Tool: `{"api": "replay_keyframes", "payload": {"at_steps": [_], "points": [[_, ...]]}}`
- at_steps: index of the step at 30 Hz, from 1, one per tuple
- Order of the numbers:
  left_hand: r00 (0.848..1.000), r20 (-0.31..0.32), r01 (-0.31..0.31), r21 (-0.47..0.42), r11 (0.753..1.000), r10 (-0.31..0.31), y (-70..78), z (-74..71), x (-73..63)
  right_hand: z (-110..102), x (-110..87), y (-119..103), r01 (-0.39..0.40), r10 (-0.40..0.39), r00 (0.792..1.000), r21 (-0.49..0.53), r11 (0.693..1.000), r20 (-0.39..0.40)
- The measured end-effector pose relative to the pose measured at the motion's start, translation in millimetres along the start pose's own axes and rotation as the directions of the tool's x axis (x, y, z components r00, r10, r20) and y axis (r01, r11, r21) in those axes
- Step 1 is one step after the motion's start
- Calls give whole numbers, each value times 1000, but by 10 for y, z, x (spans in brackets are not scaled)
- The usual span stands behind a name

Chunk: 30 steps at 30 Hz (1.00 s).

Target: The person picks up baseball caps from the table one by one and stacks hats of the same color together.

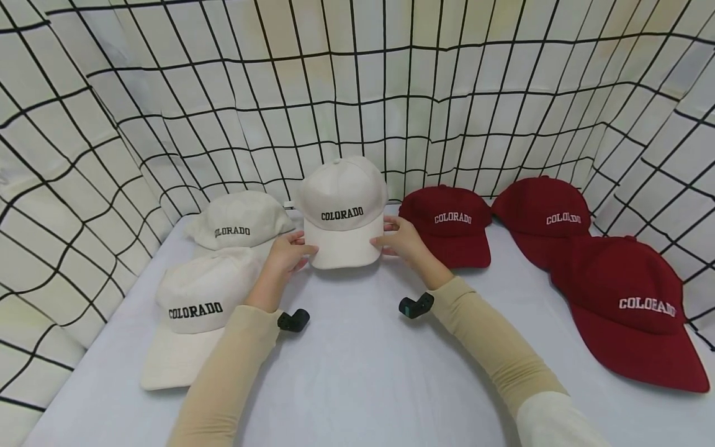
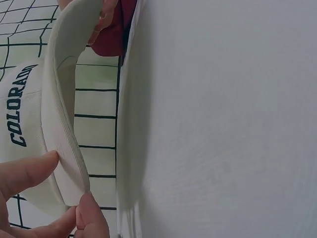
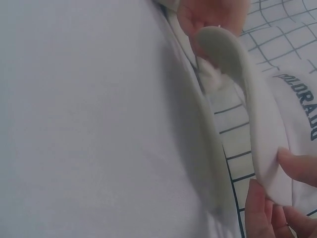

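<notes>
A cream baseball cap (image 1: 343,192) lettered COLORADO in black is held up at the middle of the table's far side, its brim toward me. My left hand (image 1: 287,251) pinches one side edge of the brim, thumb on top and fingers below. On the opposite edge my right hand (image 1: 403,239) pinches the brim the same way. Both wrist views show the curved brim (image 2: 67,129) gripped at its two ends, with space between its underside and the white tabletop (image 3: 99,124). The cap's back is hidden.
Two more cream caps, one behind (image 1: 240,217) and one in front (image 1: 195,304), lie at the left. On the right are three dark red caps, one near the centre (image 1: 447,226), one farther back (image 1: 542,214) and one in front (image 1: 625,304). Black wire grid (image 1: 368,96) encloses the table.
</notes>
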<state>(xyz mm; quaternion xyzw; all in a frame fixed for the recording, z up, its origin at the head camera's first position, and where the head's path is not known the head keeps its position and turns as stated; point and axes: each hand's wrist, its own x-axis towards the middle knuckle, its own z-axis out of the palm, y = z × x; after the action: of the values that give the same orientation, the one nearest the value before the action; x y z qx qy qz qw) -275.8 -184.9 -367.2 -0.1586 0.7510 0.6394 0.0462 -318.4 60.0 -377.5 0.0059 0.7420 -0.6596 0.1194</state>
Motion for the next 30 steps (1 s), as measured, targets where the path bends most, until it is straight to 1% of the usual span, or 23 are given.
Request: {"api": "replay_keyframes", "payload": {"at_steps": [9, 14, 17, 27, 30], "points": [[997, 77, -7, -6, 1000, 8, 16, -24, -42, -55, -70, 9, -17, 16, 1000, 36, 999, 1], [992, 126, -10, -24, 1000, 13, 15, -43, -68, -72, -123, 20, -13, 12, 1000, 59, 998, 6], [989, 150, -12, -20, 1000, 15, 12, -70, -86, -78, -152, 26, -9, 9, 1000, 71, 997, 6], [982, 190, -5, 9, 1000, 3, -8, -107, -113, -120, -255, 69, 11, -14, 1000, 113, 994, 25], [980, 198, 0, 7, 1000, -1, -10, -112, -125, -137, -291, 90, -5, 0, 999, 121, 993, 35]]}}
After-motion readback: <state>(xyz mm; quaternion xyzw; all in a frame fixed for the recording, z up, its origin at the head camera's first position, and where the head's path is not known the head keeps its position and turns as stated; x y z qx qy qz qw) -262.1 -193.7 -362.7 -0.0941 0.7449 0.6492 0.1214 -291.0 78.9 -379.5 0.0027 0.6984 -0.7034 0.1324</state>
